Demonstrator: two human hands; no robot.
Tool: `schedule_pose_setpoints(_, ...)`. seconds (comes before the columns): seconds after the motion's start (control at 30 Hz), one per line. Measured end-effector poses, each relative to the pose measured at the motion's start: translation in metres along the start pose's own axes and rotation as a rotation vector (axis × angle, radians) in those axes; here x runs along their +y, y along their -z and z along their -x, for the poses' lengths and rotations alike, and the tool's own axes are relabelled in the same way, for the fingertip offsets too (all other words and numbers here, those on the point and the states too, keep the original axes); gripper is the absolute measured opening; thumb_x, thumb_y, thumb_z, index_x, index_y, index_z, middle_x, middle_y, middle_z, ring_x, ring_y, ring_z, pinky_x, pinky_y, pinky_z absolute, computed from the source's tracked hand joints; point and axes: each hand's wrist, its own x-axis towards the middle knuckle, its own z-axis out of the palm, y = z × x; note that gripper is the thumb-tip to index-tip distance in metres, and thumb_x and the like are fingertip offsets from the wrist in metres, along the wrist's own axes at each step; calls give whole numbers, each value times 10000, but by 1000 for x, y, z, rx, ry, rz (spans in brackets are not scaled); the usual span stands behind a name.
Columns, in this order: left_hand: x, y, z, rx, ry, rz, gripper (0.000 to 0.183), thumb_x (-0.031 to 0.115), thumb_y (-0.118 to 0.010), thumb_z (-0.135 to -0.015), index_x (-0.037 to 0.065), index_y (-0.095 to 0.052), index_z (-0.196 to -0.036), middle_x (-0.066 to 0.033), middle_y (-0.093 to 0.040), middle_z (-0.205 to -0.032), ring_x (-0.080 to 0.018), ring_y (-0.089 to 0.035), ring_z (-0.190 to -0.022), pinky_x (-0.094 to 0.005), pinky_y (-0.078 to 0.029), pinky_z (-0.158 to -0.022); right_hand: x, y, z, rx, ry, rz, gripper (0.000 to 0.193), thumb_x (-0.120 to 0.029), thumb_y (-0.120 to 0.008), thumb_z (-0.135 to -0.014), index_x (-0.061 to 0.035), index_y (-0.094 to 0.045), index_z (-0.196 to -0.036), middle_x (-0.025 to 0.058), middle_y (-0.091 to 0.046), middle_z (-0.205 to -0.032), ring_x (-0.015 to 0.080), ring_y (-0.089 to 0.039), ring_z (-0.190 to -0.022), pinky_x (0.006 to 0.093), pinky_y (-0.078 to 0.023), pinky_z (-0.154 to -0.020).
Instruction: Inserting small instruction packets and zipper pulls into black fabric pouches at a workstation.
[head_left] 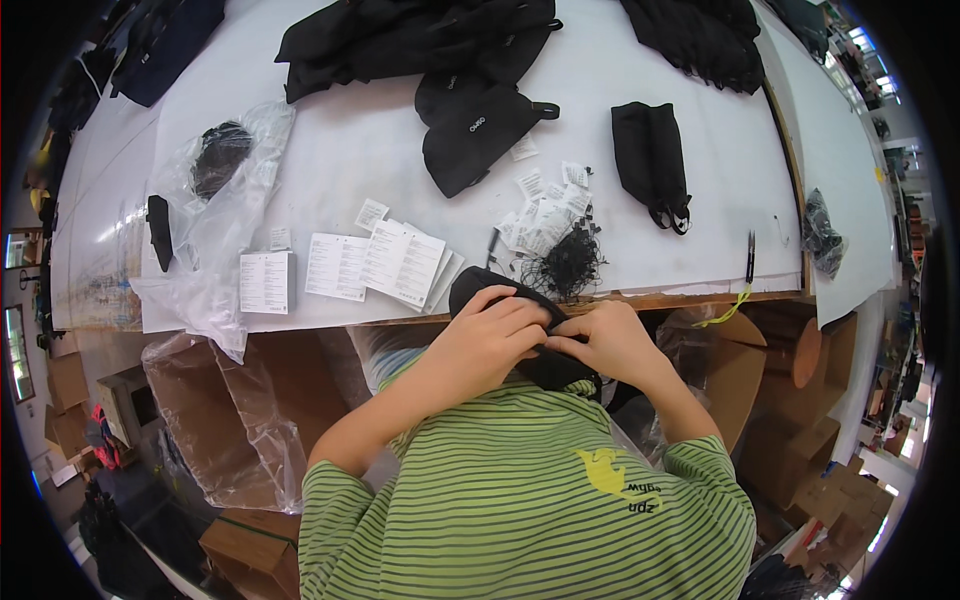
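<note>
Close to my body, at the table's near edge, I hold a black fabric pouch [477,287]. My left hand [497,335] lies over it with the fingers curled onto the cloth. My right hand [606,343] pinches the pouch with thumb and fingertips, close beside the left fingertips. What sits between the pinched fingers is too small to tell. Just beyond the hands lie a tangle of thin black cords [566,262] and a heap of small white printed tags [545,222]. Stacks of folded white printed cards [402,262] lie to the left of them.
Several black pouches [475,140] are piled at the far middle, and one pouch [648,155] lies alone to the right. Black tweezers or snips with a yellow cord [750,262] rest near the right edge. Clear plastic bags [215,210] cover the left side. Cardboard boxes [250,550] stand below.
</note>
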Motion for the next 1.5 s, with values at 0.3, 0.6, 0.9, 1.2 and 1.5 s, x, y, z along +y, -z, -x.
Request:
schedule_pose_setpoints(0.3, -38, 11, -35, -326, 345, 401, 192, 214, -675, -794, 49, -622, -875, -101, -620, -727, -292, -586, -700, -369, -459, -701, -4, 11, 9, -27, 52, -28, 364, -463, -690, -775, -124, -741, -895, 90, -582, -536, 258, -561, -484, 320, -443, -516)
schedule_pose_setpoints(0.6, -120, -65, -96, 35, 278, -104, 226, 179, -692, -777, 4, -553, -806, -119, -592, -924, -310, -584, -752, -377, -458, -677, -10, 6, 9, -27, 93, 39, 346, -433, -654, -812, -106, -746, -872, 100, -576, -512, 273, -564, -472, 329, -458, -512)
schedule_pose_setpoints(0.9, -72, 15, -74, 264, 291, 247, 137, 143, -696, -781, 43, -633, -848, -89, -651, -834, -277, -597, -789, -349, -470, -721, -11, 25, 8, 150, 159, 112, 228, -327, -727, -763, -120, -748, -857, 71, -538, -479, 241, -540, -438, 315, -411, -454)
schedule_pose_setpoints(1.2, -26, 42, -28, 632, 235, 92, 468, 245, -743, -755, 88, -584, -1167, -108, -470, -1314, -255, -448, -1184, -397, -328, -1011, -24, 48, -14, 309, 254, 222, 197, -266, -734, -756, -127, -737, -895, 34, -483, -454, 191, -483, -400, 313, -352, -424)
schedule_pose_setpoints(1.5, -24, -9, 7, 697, 392, 1783, 556, 192, -693, -837, 87, -426, -1314, -77, -554, -1234, -254, -534, -1156, -458, -421, -994, -51, 52, -31, 478, 353, 220, 274, -328, -744, -745, -174, -727, -972, -27, -406, -447, 133, -417, -388, 271, -330, -415)
